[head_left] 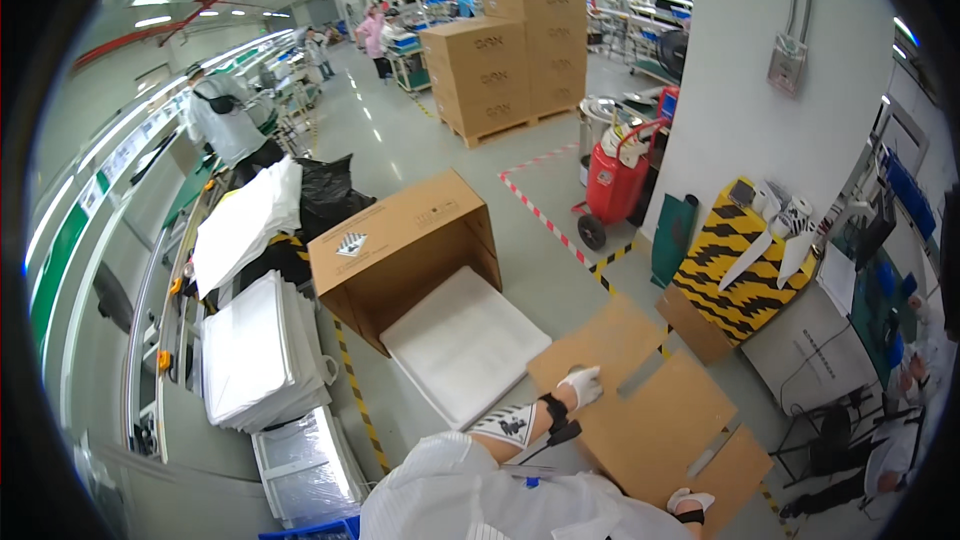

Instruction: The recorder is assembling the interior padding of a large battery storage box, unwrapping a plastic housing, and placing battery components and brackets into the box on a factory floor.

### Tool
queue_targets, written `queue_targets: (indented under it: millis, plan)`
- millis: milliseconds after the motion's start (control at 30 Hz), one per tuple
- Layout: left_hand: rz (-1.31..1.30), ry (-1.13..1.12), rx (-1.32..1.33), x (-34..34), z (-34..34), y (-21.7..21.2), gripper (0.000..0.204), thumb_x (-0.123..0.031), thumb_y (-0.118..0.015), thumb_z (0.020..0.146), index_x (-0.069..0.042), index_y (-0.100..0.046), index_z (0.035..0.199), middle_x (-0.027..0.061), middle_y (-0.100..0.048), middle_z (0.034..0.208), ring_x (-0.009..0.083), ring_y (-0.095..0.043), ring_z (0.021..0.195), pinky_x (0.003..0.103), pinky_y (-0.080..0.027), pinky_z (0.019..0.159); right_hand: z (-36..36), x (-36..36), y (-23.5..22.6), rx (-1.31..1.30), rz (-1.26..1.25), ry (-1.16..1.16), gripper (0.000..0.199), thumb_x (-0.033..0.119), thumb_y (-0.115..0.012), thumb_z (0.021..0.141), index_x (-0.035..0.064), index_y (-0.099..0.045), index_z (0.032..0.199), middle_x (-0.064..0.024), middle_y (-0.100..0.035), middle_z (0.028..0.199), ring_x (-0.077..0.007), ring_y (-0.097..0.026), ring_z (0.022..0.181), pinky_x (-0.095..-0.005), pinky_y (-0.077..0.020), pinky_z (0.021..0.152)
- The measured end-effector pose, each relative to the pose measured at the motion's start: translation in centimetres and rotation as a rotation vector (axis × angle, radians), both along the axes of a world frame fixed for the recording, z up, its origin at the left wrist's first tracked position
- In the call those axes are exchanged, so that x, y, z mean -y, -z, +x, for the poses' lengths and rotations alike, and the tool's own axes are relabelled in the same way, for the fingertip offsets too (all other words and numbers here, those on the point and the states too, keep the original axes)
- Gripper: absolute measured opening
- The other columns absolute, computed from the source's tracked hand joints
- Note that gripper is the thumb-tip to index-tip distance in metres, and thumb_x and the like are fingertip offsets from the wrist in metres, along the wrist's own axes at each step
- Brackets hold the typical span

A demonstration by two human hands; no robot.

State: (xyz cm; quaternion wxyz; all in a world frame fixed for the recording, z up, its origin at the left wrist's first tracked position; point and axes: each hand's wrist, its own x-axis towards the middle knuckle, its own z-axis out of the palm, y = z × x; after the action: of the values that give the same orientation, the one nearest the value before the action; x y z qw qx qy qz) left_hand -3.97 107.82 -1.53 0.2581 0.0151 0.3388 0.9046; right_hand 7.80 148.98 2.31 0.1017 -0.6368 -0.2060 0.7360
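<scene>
Below me, both gloved hands press on a flattened cardboard box on the floor.

Nearest, my right hand [691,501] rests on the cardboard sheet [650,410]'s near edge, fingers hidden, so I cannot tell their spread. My left hand [582,384] lies flat on a far flap, fingers narrow, gripping nothing. I judge the brown, creased, slotted sheet could slide on the smooth floor. Farther off, an open carton [400,255] on its side holds a white foam tray [465,345].

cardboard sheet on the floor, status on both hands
Left hand flat on the flattened cardboard sheet. Right hand at its near edge, grip unclear. Open carton and white foam tray lie alongside, apart.
</scene>
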Motion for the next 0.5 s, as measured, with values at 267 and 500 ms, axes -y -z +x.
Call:
queue_targets:
  millis: [267, 500]
  plan:
    - [0.389, -0.004, 0.18, 7.9, -19.3, -1.3, 0.012, -0.022, -0.044, 0.092, -0.011, -0.048, 0.093, 0.0104, -0.051, 0.079, 0.0303, -0.05, 0.082, 0.037, -0.038, 0.075, -14.1, 7.3, 3.6, -0.121, -0.183, -0.004, 0.059, 0.065, -0.036, 0.085, 0.0266, -0.045, 0.129, 0.0098, -0.041, 0.138, -0.0068, -0.046, 0.112, -0.0249, -0.047, 0.075]
    - [0.467, -0.164, 0.286, 19.4, -35.3, -7.1, 0.014, -0.023, -0.042, 0.091, -0.011, -0.048, 0.096, 0.0102, -0.053, 0.082, 0.0304, -0.05, 0.085, 0.039, -0.04, 0.074, -34.4, 19.9, 1.3, -0.086, -0.245, -0.111, 0.054, 0.064, -0.038, 0.086, 0.0284, -0.049, 0.125, 0.0157, -0.045, 0.135, -0.006, -0.046, 0.112, -0.0256, -0.0453, 0.08]
